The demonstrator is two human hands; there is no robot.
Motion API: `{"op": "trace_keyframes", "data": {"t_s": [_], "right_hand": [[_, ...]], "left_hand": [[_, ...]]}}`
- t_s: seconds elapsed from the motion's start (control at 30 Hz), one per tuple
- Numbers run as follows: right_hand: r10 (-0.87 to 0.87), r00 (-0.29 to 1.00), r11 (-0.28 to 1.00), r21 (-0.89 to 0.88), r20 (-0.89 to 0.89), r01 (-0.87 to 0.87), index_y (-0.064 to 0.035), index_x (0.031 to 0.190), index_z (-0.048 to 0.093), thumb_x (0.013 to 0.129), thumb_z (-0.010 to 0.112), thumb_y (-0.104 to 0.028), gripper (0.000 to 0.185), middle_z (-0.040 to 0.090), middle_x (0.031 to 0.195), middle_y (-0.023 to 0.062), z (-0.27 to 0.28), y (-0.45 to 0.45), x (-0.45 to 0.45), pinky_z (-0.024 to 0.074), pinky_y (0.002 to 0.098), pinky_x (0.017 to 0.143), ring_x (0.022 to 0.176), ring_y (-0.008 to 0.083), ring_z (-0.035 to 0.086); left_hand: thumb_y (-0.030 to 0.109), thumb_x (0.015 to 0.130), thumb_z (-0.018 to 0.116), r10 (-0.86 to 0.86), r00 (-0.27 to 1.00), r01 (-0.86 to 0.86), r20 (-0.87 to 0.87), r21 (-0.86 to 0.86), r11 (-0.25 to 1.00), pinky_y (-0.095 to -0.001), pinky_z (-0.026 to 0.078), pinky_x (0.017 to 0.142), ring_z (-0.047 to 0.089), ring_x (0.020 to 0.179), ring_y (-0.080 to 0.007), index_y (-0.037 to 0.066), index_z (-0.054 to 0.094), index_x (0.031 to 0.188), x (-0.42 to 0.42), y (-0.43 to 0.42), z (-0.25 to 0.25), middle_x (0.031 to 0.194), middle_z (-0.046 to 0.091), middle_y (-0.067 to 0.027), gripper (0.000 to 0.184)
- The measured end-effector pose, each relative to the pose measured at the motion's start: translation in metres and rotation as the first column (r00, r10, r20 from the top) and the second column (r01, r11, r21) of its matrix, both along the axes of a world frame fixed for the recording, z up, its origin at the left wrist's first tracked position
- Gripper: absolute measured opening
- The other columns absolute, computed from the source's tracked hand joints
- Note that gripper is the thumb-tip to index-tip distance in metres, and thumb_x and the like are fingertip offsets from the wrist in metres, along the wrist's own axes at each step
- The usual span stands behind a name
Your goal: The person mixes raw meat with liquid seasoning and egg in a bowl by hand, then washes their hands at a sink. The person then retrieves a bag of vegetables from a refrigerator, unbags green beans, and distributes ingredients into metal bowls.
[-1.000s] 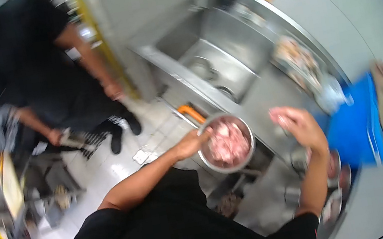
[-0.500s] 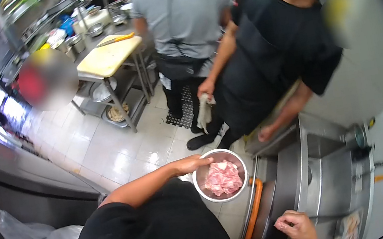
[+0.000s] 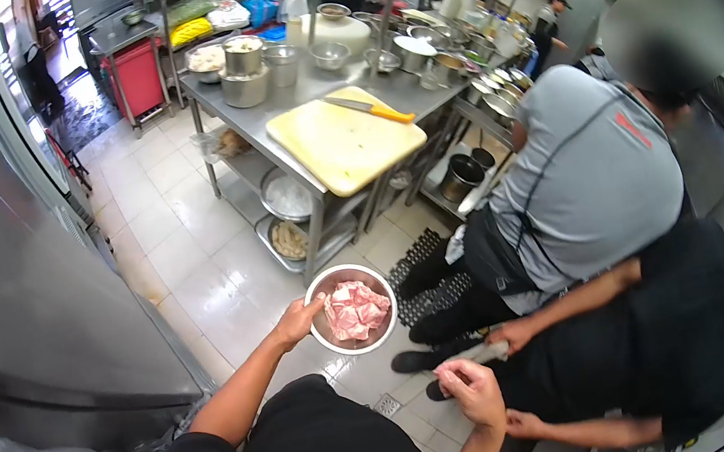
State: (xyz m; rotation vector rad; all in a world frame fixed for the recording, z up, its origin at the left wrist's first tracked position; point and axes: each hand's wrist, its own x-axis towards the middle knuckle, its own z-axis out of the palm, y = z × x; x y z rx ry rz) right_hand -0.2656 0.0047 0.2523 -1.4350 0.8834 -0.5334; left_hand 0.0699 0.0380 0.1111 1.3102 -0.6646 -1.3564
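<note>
My left hand grips the left rim of a round metal bowl, its thumb over the edge. Chunks of raw pink meat lie inside the bowl, which I hold above the tiled floor. To the lower right of the bowl is my right hand, raised, with its fingers curled in around something small and pinkish. The right hand does not touch the bowl.
A metal table bears a yellow cutting board and an orange-handled knife. Two people stand at right, one in a grey shirt, one in black. A metal door is at left.
The view has swung left from the sink toward the table and cutting board. The bowl has stayed in my left hand, and my right hand has come nearer to it, still closed.
</note>
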Motion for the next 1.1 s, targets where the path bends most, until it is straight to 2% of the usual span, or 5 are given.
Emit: {"op": "trace_keyframes", "data": {"t_s": [0.4,0.73,0.87,1.03,1.1], "right_hand": [[0.105,0.979,0.988,-0.128,0.173,-0.084,0.0007,0.093,0.062,0.092,0.058,-0.013,0.014,0.056,0.073,-0.0034,-0.006,-0.164,0.245,0.0408,0.0189,0.059,0.065,0.0034,0.049],[-0.103,0.892,0.907,-0.326,0.441,0.266,0.0029,0.106,0.059,0.093,0.056,-0.019,0.025,0.056,0.109,0.0107,-0.033,-0.301,0.411,0.0427,0.0277,0.090,0.103,0.0170,0.055],[-0.212,0.957,0.808,-0.515,0.200,0.286,0.0036,0.109,0.058,0.086,0.057,-0.011,0.027,0.057,0.113,0.0194,-0.040,-0.343,0.467,0.0416,0.0384,0.094,0.109,0.0329,0.052],[-0.248,0.969,0.693,-0.701,-0.014,0.167,0.0043,0.107,0.057,0.083,0.056,-0.009,0.027,0.057,0.110,0.0221,-0.065,-0.376,0.505,0.0363,0.0457,0.096,0.108,0.0390,0.049],[-0.325,0.942,0.668,-0.725,-0.083,0.167,0.0036,0.105,0.058,0.082,0.058,-0.006,0.025,0.059,0.106,0.0207,-0.070,-0.384,0.511,0.0412,0.0413,0.092,0.101,0.0371,0.055]], "left_hand": [[0.039,0.093,0.048,0.396,0.903,-0.402,0.165,0.004,0.915,-0.0303,0.050,0.063,0.063,0.072,-0.0162,-0.004,0.064,0.101,0.166,-0.106,0.030,0.083,0.066,-0.0093,0.047],[0.040,0.094,0.048,0.165,0.875,-0.252,0.455,0.138,0.958,-0.0330,0.049,0.053,0.062,0.058,-0.0170,-0.004,0.065,0.086,0.282,-0.274,0.022,0.066,0.064,-0.0091,0.048],[0.047,0.093,0.046,-0.033,0.815,-0.100,0.578,0.198,0.975,-0.0336,0.050,0.052,0.064,0.054,-0.0241,0.001,0.066,0.082,0.303,-0.326,0.055,0.062,0.064,-0.0156,0.052],[0.038,0.092,0.052,0.041,0.262,0.194,0.964,-0.094,0.977,-0.0377,0.048,0.059,0.062,0.067,-0.0316,0.005,0.068,0.085,0.371,-0.344,0.066,0.073,0.063,-0.0177,0.037],[0.022,0.091,0.056,0.347,0.567,-0.094,0.747,-0.359,0.928,-0.0337,0.047,0.056,0.060,0.060,-0.0255,0.005,0.065,0.091,0.405,-0.334,0.104,0.075,0.064,-0.0132,0.019]]}}
